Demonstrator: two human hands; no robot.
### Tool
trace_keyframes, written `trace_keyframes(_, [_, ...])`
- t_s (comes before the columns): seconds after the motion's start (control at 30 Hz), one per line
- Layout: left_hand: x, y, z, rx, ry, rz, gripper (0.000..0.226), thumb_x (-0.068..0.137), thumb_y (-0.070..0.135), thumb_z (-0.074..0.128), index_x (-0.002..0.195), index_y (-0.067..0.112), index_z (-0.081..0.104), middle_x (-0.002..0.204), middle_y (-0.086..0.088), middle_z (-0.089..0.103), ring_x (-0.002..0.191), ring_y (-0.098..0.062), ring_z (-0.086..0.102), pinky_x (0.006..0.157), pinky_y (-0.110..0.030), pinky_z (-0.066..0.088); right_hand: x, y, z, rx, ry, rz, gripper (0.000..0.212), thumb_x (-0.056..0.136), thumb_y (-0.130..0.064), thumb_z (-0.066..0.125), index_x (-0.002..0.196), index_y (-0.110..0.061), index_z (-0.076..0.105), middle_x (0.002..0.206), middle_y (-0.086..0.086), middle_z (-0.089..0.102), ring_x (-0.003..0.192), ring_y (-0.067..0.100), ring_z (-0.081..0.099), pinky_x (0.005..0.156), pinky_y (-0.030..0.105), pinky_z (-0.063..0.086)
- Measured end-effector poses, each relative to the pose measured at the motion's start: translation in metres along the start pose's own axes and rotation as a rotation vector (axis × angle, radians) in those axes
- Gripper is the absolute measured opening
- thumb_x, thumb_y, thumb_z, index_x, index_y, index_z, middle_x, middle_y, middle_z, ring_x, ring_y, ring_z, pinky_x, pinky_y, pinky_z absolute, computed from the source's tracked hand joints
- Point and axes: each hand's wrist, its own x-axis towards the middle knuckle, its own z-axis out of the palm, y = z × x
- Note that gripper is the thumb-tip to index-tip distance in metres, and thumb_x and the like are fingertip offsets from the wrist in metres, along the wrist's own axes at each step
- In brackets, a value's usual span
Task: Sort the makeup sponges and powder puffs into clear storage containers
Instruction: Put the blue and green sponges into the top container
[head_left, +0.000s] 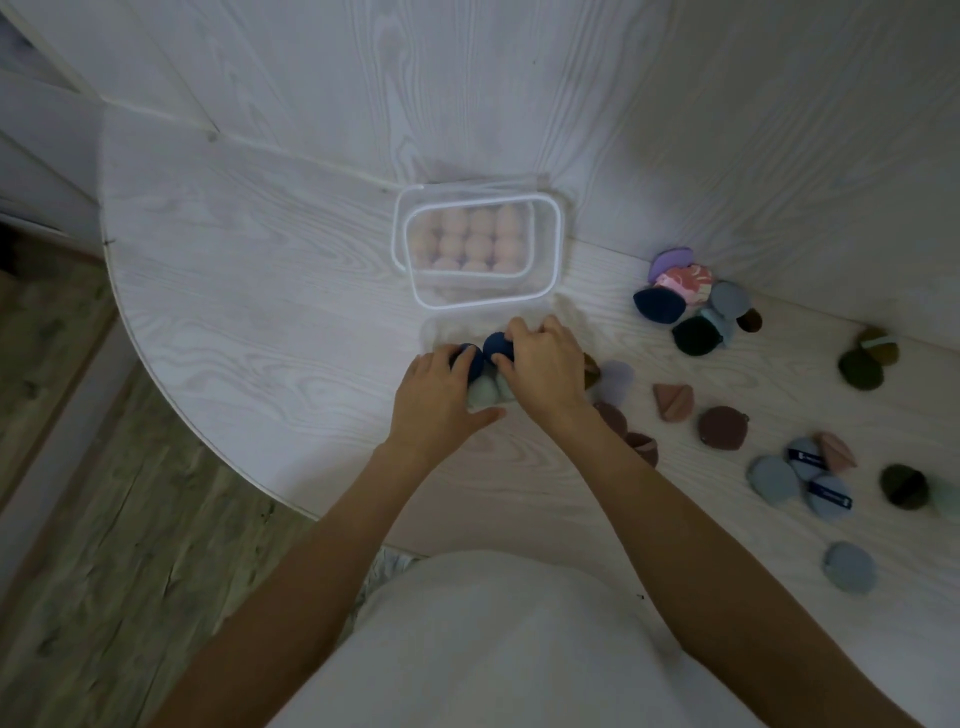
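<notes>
Two navy sponges (485, 356) half-hidden under curled fingers: left hand (436, 397) grips one, right hand (545, 371) the other; clear near container (441, 332) barely discernible.

Clear glossy plastic container (550, 260) on matt whitewashed wood-grain table (249, 291).

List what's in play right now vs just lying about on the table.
In play: left hand and right hand on the dark blue sponges; pale green sponges; clear container of pink sponges.

Lying about: loose puffs; puff pile.
</notes>
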Motion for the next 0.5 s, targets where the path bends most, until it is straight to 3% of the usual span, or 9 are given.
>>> trace_keyframes(0.17, [0.002, -0.003, 0.004, 0.154, 0.029, -0.004, 0.077, 0.061, 0.058, 0.074, 0.12, 0.011, 0.057, 0.116, -0.008, 0.06, 0.106, -0.029, 0.056, 0.102, -0.053, 0.029, 0.0, 0.005, 0.0, 0.022, -0.018, -0.036, 0.027, 0.087, -0.033, 0.057, 0.102, -0.011, 0.063, 0.089, 0.009, 0.065, 0.097, 0.023, 0.047, 0.069, 0.026, 0.029])
trace_keyframes(0.23, [0.005, -0.003, 0.004, 0.124, -0.01, 0.057, 0.078, 0.064, 0.055, 0.074, 0.125, 0.011, 0.054, 0.123, -0.005, 0.057, 0.114, -0.026, 0.052, 0.106, -0.046, 0.029, 0.0, 0.01, 0.0, 0.019, -0.017, -0.051, 0.026, 0.087, -0.034, 0.057, 0.099, -0.013, 0.068, 0.088, 0.006, 0.066, 0.094, 0.023, 0.046, 0.071, 0.027, 0.032])
trace_keyframes(0.3, [0.008, -0.001, 0.002, 0.017, -0.108, 0.087, 0.082, 0.069, 0.05, 0.073, 0.136, 0.013, 0.042, 0.134, -0.001, 0.049, 0.123, -0.02, 0.043, 0.099, -0.034, 0.039, -0.001, 0.013, -0.001, 0.026, -0.024, -0.081, 0.027, 0.089, -0.035, 0.054, 0.097, -0.015, 0.07, 0.088, 0.006, 0.065, 0.09, 0.024, 0.045, 0.076, 0.031, 0.035])
trace_keyframes(0.37, [0.01, 0.004, 0.0, -0.012, -0.129, 0.096, 0.085, 0.07, 0.047, 0.074, 0.14, 0.015, 0.037, 0.136, 0.003, 0.046, 0.125, -0.018, 0.039, 0.087, -0.033, 0.047, -0.004, 0.016, -0.006, 0.069, -0.017, -0.101, 0.028, 0.092, -0.034, 0.05, 0.097, -0.016, 0.071, 0.09, 0.007, 0.062, 0.089, 0.024, 0.044, 0.081, 0.032, 0.037])
trace_keyframes(0.5, [0.017, 0.012, -0.004, 0.061, -0.16, 0.074, 0.076, 0.071, 0.047, 0.072, 0.134, 0.019, 0.041, 0.132, 0.005, 0.047, 0.122, -0.019, 0.039, 0.079, -0.034, 0.048, -0.017, 0.051, -0.032, 0.229, 0.214, 0.0, 0.023, 0.092, -0.022, 0.05, 0.1, -0.011, 0.069, 0.098, 0.008, 0.06, 0.091, 0.023, 0.05, 0.077, 0.028, 0.038])
